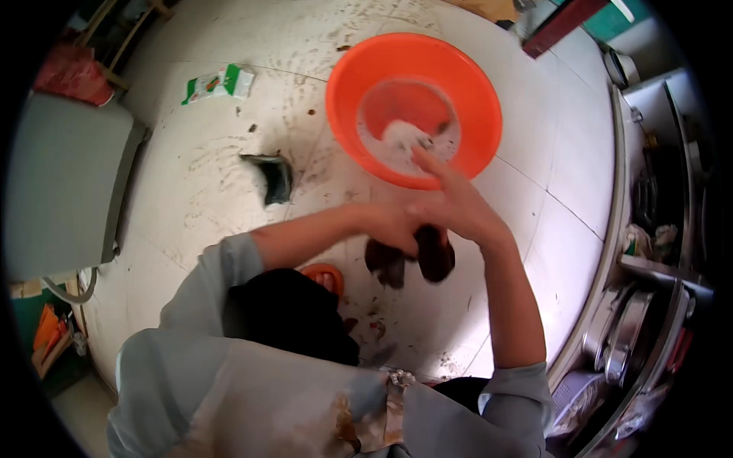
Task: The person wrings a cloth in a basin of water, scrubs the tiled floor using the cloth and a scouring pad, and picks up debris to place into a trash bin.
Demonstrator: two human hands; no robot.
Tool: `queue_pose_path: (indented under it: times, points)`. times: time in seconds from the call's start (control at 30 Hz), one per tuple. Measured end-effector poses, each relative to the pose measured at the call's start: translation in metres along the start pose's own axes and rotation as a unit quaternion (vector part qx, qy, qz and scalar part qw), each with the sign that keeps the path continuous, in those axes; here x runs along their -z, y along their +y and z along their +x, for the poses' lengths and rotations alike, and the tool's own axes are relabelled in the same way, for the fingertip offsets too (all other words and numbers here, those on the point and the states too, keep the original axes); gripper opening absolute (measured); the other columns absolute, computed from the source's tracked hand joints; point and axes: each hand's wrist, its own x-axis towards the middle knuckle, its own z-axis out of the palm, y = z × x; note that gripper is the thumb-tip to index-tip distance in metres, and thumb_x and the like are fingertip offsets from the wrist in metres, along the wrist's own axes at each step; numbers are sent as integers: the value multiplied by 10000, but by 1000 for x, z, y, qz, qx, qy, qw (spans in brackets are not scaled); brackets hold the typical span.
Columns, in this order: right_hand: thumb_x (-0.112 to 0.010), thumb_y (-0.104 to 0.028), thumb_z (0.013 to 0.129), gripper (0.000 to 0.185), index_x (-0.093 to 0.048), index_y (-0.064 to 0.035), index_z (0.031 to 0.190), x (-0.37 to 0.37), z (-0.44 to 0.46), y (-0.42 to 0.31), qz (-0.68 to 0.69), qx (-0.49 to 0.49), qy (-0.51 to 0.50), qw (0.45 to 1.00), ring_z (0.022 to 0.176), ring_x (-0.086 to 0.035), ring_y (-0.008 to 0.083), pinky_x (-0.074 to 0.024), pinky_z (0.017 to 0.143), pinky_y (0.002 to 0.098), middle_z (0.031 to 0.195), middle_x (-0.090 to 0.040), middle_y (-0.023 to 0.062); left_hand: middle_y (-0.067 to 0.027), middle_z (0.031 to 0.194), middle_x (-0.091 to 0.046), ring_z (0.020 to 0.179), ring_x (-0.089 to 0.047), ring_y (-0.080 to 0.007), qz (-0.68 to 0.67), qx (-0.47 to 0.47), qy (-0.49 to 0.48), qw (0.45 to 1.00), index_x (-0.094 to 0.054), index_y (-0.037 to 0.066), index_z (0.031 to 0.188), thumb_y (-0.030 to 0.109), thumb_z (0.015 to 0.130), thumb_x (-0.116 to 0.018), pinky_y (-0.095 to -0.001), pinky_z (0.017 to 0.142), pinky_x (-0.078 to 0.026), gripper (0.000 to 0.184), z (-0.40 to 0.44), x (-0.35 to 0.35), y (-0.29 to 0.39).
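Observation:
My left hand [389, 229] reaches in from the left, its fingers curled at a pair of dark brown, rounded items [436, 256] that look like shoes, though blur hides their exact kind. Over it crosses my right hand [450, 206], with fingers stretched out towards the near rim of an orange basin [343, 114]. Soapy, cloudy water [374, 141] lies in the basin, with a pale foamy patch [405, 136] and small dark bits. The right fingertips overlap the basin in view; whether they touch it I cannot tell.
Dirt marks the tiled floor [229, 206]. A green-and-white packet [217, 84] and a dark crumpled piece [271, 175] lie left of the basin. A grey appliance [69, 183] stands at left; shelves with metal pans [630, 328] line the right. My foot in an orange slipper [334, 276] is below.

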Motion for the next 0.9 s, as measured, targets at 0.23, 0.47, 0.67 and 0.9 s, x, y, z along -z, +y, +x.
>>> queue_pose_path:
  times: [0.23, 0.47, 0.67, 0.9]
  points:
    - [-588, -10, 739, 399, -566, -64, 1134, 35, -27, 2, 48, -93, 139, 985, 823, -593, 155, -470, 758, 289, 865, -629, 65, -51, 1085, -533, 981, -525, -159, -134, 21, 204, 970, -472, 110, 1208, -7, 671, -583, -277, 831, -449, 561, 4, 56, 57]
    - [-510, -11, 769, 318, -575, 20, 1079, 60, 16, -25, 97, -32, 184, 978, 870, -595, 177, -465, 782, 288, 963, -634, 94, -71, 1177, -531, 1123, -477, -209, 58, -69, 358, 930, -412, 105, 1285, 102, 696, -648, -341, 957, -374, 635, 5, 105, 3]
    - [-519, -36, 790, 313, -559, 33, 1093, 61, 28, -51, 258, 80, 214, 939, 905, -583, 163, -438, 835, 267, 991, -625, 91, -112, 1079, -585, 1005, -560, -210, -62, 7, 289, 955, -505, 52, 1188, 151, 770, -609, -317, 864, -455, 442, 25, 105, 25]
    - [-605, -4, 722, 546, -464, -26, 1249, 78, 28, -9, -155, 34, 317, 935, 1082, -508, 224, -403, 921, 309, 1191, -530, 111, -93, 938, -608, 823, -580, -157, -294, 6, 348, 890, -537, 13, 1117, 145, 809, -528, -264, 746, -493, 336, 16, 135, 65]
